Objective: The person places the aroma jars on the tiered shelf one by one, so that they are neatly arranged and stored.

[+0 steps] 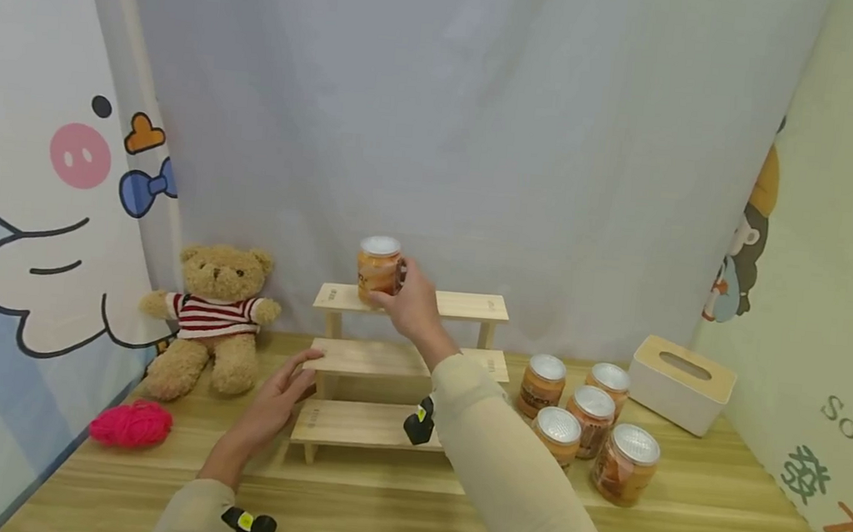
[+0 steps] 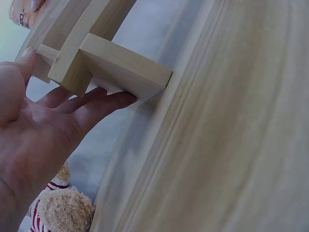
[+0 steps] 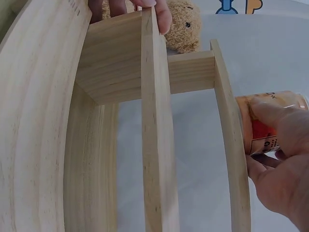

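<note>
My right hand (image 1: 416, 303) grips a can (image 1: 378, 266) with an orange label and silver lid. The can stands upright at the left part of the top tier (image 1: 468, 305) of a three-tier wooden shelf (image 1: 367, 357). In the right wrist view the can's base (image 3: 245, 125) meets the top board, and thumb and fingers wrap its sides. My left hand (image 1: 276, 400) holds the left end of the middle tier. The left wrist view shows its fingers (image 2: 104, 106) against the shelf's side support (image 2: 125, 67), with the thumb by the board.
Several similar cans (image 1: 591, 413) stand on the table right of the shelf, before a tissue box (image 1: 680, 386). On the left sit a teddy bear (image 1: 219, 316) in a striped shirt and a bundle of pink yarn (image 1: 132, 424). A grey curtain (image 1: 467, 136) hangs behind.
</note>
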The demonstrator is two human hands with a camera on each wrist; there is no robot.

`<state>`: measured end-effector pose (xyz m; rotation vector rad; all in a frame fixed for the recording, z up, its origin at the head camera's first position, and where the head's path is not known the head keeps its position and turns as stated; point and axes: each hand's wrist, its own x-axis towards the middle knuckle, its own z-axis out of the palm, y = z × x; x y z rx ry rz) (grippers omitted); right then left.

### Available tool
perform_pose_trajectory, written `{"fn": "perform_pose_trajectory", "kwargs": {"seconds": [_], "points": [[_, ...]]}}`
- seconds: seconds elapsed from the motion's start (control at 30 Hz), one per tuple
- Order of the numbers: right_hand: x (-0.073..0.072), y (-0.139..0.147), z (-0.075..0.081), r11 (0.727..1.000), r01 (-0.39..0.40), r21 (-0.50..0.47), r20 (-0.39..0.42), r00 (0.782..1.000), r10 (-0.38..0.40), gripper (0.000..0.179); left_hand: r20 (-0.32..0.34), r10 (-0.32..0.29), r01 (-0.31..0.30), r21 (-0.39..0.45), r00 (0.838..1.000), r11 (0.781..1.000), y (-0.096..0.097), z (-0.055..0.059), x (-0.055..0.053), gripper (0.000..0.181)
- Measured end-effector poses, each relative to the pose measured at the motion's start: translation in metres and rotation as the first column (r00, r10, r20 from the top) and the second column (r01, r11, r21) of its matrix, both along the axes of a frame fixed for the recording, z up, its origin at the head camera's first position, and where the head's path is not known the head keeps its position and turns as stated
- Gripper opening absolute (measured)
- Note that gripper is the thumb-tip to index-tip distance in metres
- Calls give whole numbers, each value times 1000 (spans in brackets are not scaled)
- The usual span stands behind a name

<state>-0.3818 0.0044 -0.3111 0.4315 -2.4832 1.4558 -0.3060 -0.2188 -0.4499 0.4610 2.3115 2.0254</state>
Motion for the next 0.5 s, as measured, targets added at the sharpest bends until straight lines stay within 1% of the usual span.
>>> {"fn": "perform_pose_trajectory", "kwargs": {"seconds": [0.07,0.17,0.27,0.37,0.43,0.5], "points": [[1,2,0,1000,9,5,-2,1000,-9,77,-5,-4,4,2,1000,1000,1,0,-1,48],[4,6,2,1000,-6,13,5,1000,6,85,-7,-4,4,11,1000,1000,2,-1,-3,48],[12,14,3,999,-30,20,49,998,29,94,-2,-2,2,13,1000,1000,3,-1,-4,48],[29,26,4,998,-55,37,103,993,51,101,3,0,0,13,1000,1000,2,-1,-2,48],[45,37,5,996,-75,55,118,991,68,103,7,4,-4,13,1000,1000,1,-1,-1,49],[64,50,4,993,-97,70,117,989,89,102,13,5,-5,11,1000,1000,0,-1,0,49]]}}
